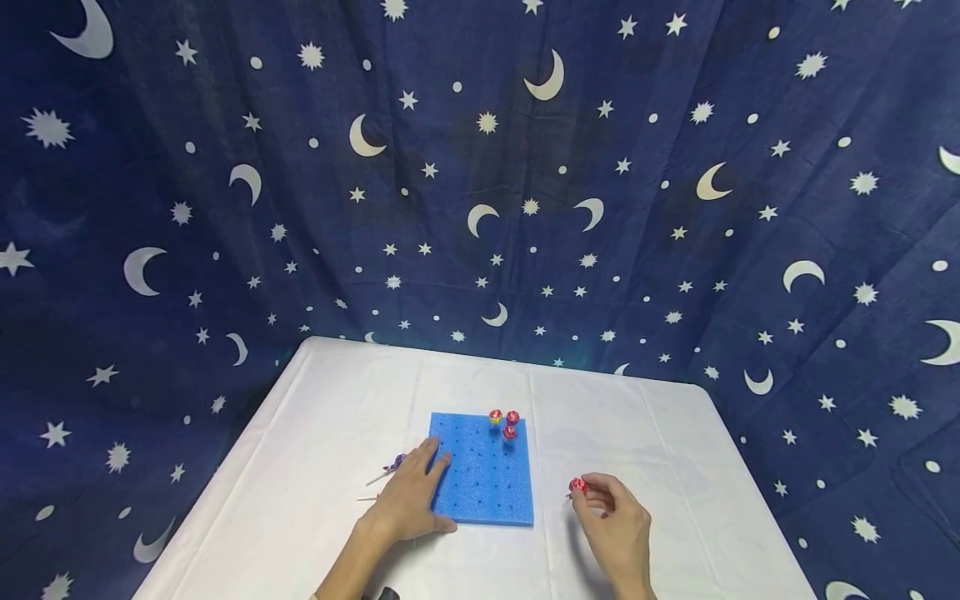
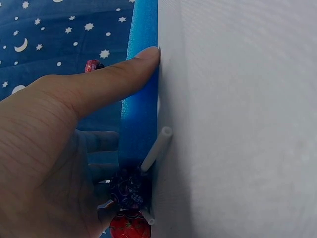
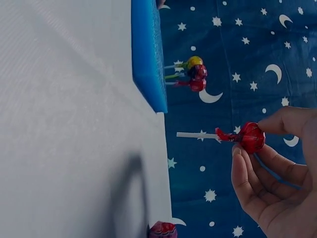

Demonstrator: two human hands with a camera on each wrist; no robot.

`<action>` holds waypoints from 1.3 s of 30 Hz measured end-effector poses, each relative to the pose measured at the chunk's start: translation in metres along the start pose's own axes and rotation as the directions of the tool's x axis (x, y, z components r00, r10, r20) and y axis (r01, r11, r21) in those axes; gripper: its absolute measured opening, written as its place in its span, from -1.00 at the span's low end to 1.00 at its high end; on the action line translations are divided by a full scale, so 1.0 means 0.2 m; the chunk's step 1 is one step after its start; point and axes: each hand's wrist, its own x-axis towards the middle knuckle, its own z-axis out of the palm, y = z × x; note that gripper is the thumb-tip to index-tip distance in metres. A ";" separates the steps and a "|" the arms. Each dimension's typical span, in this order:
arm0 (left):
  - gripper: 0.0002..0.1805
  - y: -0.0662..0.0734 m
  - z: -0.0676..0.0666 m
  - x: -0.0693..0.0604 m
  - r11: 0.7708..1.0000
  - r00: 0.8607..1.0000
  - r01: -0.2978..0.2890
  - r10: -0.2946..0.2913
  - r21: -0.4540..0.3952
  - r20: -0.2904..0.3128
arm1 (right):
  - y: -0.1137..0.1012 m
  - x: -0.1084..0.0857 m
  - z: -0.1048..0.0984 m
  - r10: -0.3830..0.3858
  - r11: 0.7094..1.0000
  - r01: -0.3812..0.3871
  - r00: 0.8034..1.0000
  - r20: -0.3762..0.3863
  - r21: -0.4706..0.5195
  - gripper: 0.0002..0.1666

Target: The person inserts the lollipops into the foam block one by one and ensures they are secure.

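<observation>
My right hand [image 1: 617, 527] pinches a red-wrapped lollipop [image 3: 252, 137] by its candy head, above the table right of the blue foam board [image 1: 480, 475]. The lollipop's white stick points down to the table. My left hand [image 1: 411, 500] rests against the board's left side, thumb [image 2: 119, 82] along the near edge, fingers extended. Three lollipops stand upright in the board's far right corner: a yellow one [image 1: 496, 416] and two red ones [image 1: 510, 432]. Beside the left hand lie a purple-wrapped lollipop [image 2: 129, 189] and a red one [image 2: 130, 226], partly hidden in the head view.
Rows of small holes cover the board. Another red-wrapped lollipop [image 3: 162, 229] lies on the white-covered table [image 1: 645, 442] under my right hand, mostly hidden in the head view. A dark blue curtain [image 1: 420, 208] with moons and stars hangs behind the table.
</observation>
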 end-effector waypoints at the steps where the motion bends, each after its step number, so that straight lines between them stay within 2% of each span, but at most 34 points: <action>1: 0.21 0.00 0.00 0.00 1.000 1.000 0.001 -0.001 0.000 0.001 | 0.00 0.00 0.00 -0.007 1.000 0.007 1.000 -0.001 0.012 -0.74; 11: 0.21 0.00 0.00 0.00 1.000 1.000 -0.003 0.003 -0.001 -0.005 | -0.03 0.04 0.06 -0.113 0.987 0.114 0.993 -0.014 0.114 -0.71; 23: 0.21 0.00 0.00 0.00 1.000 1.000 -0.006 0.006 0.000 -0.006 | -0.07 0.08 0.12 -0.139 0.980 0.137 0.990 0.001 0.147 -0.72; 39: 0.21 0.00 0.00 0.00 1.000 1.000 0.003 -0.003 0.003 0.005 | -0.11 0.10 0.17 -0.177 0.975 0.175 0.984 0.006 0.140 -0.67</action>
